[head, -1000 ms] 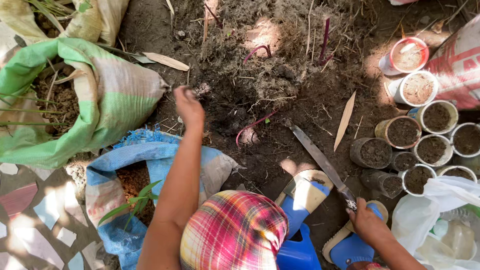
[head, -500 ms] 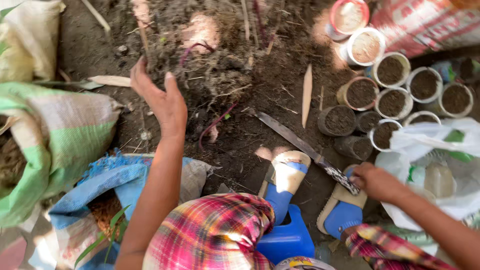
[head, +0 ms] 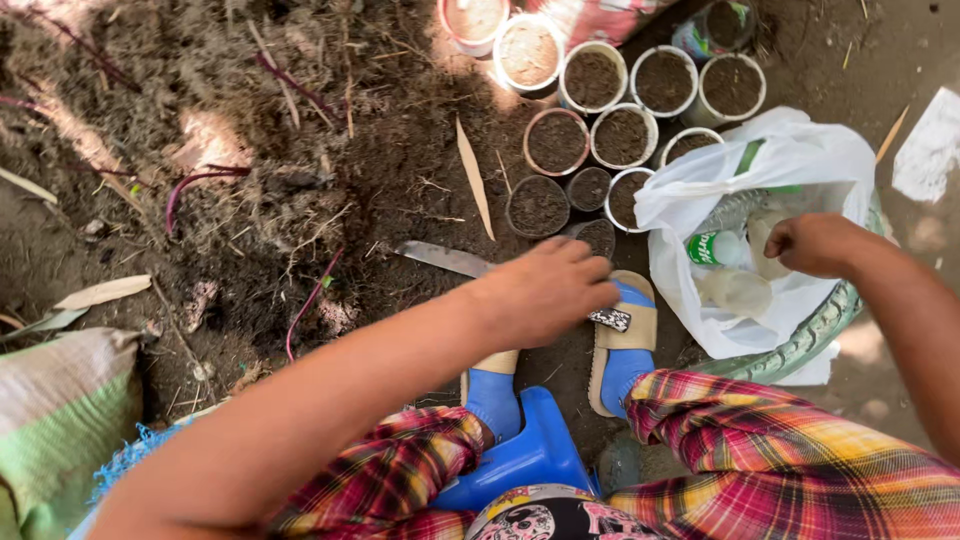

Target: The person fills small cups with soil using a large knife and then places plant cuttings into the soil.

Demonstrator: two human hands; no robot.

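Spreading over most of frame: dark loose soil mound (head: 250, 190) w/ dry twigs and purple stems. Lower left, corner of woven green-and-white sack (head: 55, 420). Right of centre, white thin plastic bag (head: 790, 170) gaping open, clear plastic bottles inside, lying on a green ribbed rim. Above and left of bag, cluster of small round soil-filled pots (head: 600, 120), approx a dozen, touching each other. Bottom centre, blue plastic stool (head: 520, 455) betw. plaid-clad knees, feet in blue-and-tan sandals (head: 625, 345). Long grey metal knife blade (head: 445, 258) flat on soil, handle end under left hand (head: 545, 290): palm down, fingers loosely curled over it, grip unclear. Right hand (head: 815, 243) closed into loose fist inside bag mouth, contents not visible.
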